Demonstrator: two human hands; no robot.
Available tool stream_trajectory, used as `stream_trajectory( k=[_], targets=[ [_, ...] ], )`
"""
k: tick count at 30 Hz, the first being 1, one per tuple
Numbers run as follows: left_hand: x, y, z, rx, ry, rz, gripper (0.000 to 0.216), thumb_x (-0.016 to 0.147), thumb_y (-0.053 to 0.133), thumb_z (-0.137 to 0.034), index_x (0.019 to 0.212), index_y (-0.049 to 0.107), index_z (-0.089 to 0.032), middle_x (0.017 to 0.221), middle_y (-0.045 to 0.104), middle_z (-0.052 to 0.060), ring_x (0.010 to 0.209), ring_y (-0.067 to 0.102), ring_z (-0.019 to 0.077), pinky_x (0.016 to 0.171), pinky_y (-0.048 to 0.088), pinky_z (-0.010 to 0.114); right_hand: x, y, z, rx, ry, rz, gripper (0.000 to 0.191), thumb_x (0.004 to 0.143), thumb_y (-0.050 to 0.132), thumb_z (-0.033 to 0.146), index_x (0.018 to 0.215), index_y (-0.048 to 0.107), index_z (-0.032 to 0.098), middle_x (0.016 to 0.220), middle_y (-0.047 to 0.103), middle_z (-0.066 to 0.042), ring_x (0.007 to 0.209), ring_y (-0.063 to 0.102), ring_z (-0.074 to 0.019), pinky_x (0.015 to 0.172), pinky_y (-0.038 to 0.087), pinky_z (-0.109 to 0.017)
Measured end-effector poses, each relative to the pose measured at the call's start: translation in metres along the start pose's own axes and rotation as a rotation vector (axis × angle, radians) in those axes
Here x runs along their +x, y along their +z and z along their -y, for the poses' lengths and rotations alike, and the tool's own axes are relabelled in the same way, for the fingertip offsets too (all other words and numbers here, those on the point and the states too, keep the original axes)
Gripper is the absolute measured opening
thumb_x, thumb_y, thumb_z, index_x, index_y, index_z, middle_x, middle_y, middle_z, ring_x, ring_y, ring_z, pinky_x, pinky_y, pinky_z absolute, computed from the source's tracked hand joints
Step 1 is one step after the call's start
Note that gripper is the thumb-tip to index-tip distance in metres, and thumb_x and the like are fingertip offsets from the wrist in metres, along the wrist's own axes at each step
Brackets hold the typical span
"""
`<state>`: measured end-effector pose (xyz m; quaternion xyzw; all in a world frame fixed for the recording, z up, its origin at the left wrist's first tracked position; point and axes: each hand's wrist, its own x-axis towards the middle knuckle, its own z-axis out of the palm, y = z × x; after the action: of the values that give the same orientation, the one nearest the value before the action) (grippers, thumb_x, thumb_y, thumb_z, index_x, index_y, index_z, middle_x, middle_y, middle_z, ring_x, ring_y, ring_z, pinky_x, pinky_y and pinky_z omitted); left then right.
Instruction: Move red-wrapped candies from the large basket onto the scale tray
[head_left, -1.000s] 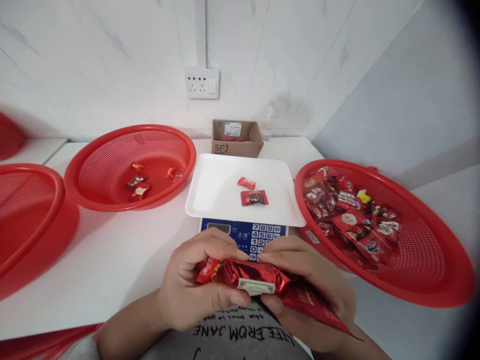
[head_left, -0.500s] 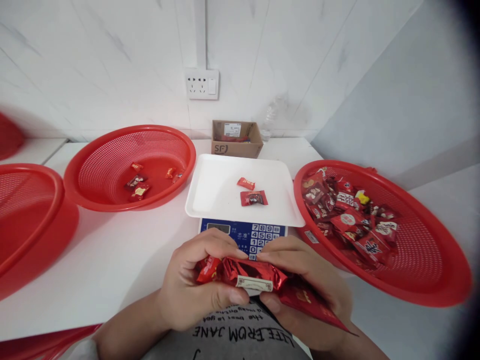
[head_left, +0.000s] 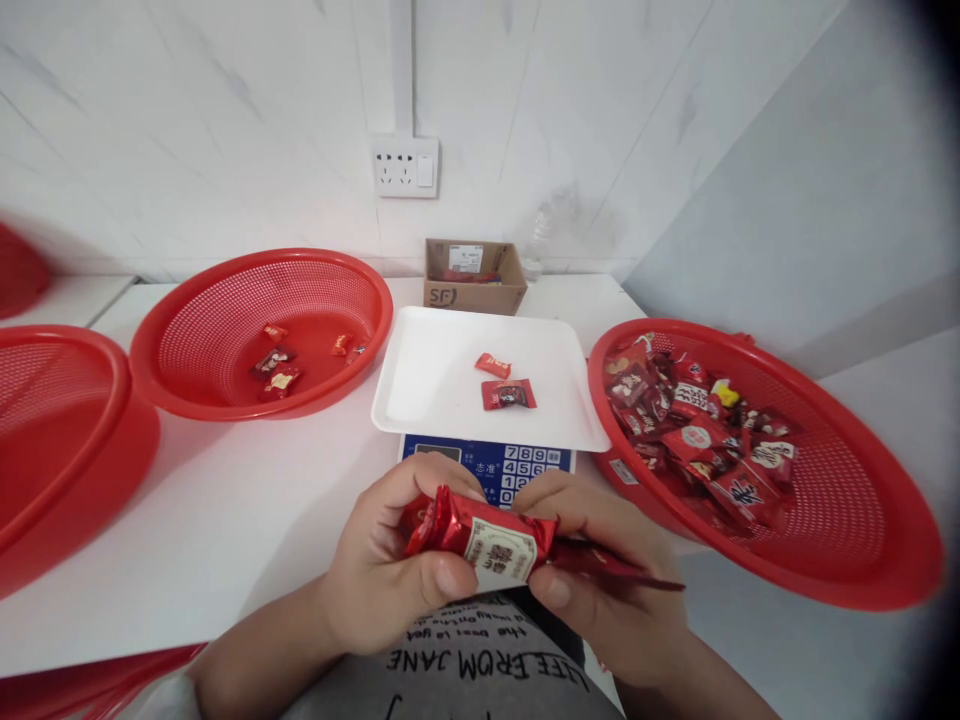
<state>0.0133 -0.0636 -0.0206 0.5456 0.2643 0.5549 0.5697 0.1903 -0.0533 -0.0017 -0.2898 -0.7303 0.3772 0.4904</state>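
My left hand (head_left: 390,575) and my right hand (head_left: 604,580) both grip a shiny red wrapped candy (head_left: 487,540) with a cream label, held close to my chest in front of the scale. The left hand pinches its left twisted end, the right hand its right end. A flat red pouch (head_left: 622,570) sticks out rightward from my right hand. A blue electronic scale (head_left: 491,465) carries a white tray (head_left: 427,385) on which two red candies (head_left: 508,393) lie.
A red mesh basket (head_left: 847,520) at the right holds several wrapped candies. Another red basket (head_left: 225,300) at the left back holds several pieces. A third red basket (head_left: 45,430) sits at far left. A small cardboard box (head_left: 472,277) stands by the wall under a socket.
The candy has been turned in my hands so its cream label faces up, and the red pouch now tilts flatter under my right hand. Everything on the table stays put.
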Motion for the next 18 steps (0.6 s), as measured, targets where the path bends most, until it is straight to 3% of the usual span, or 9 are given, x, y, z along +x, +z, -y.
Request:
stream_trajectory(
  k=[5, 13, 18],
  targets=[
    [0.0020, 0.0006, -0.0023, 0.086, -0.031, 0.050, 0.042, 0.080, 0.058, -0.060, 0.083, 0.061, -0.018, 0.079, 0.057, 0.003, 0.064, 0.050, 0.0114, 0.057, 0.043, 0.023, -0.0017, -0.0008, -0.0026, 0.136, 0.154, 0.026, 0.027, 0.086, 0.061, 0.043, 0.073, 0.063, 0.020, 0.067, 0.061, -0.001, 0.058, 0.054, -0.0120, 0.051, 0.044, -0.024],
    [0.0017, 0.0021, -0.0032, -0.011, -0.137, 0.081, 0.044, 0.079, 0.059, -0.060, 0.087, 0.060, -0.017, 0.070, 0.056, 0.001, 0.054, 0.055, 0.0106, 0.046, 0.046, 0.020, -0.0031, -0.0012, -0.0070, 0.239, 0.273, 0.030, 0.029, 0.083, 0.063, 0.045, 0.071, 0.063, 0.019, 0.062, 0.055, 0.002, 0.054, 0.047, -0.0100, 0.046, 0.037, -0.021],
    [0.0027, 0.0033, -0.0029, -0.036, -0.096, 0.028, 0.028, 0.083, 0.064, -0.045, 0.092, 0.063, -0.018, 0.080, 0.058, 0.001, 0.056, 0.059, 0.0080, 0.049, 0.052, 0.017, -0.0033, -0.0039, -0.0074, 0.104, 0.144, -0.051, 0.011, 0.081, 0.069, 0.032, 0.085, 0.065, 0.023, 0.075, 0.062, 0.001, 0.065, 0.057, -0.0118, 0.055, 0.047, -0.022]
  ],
)
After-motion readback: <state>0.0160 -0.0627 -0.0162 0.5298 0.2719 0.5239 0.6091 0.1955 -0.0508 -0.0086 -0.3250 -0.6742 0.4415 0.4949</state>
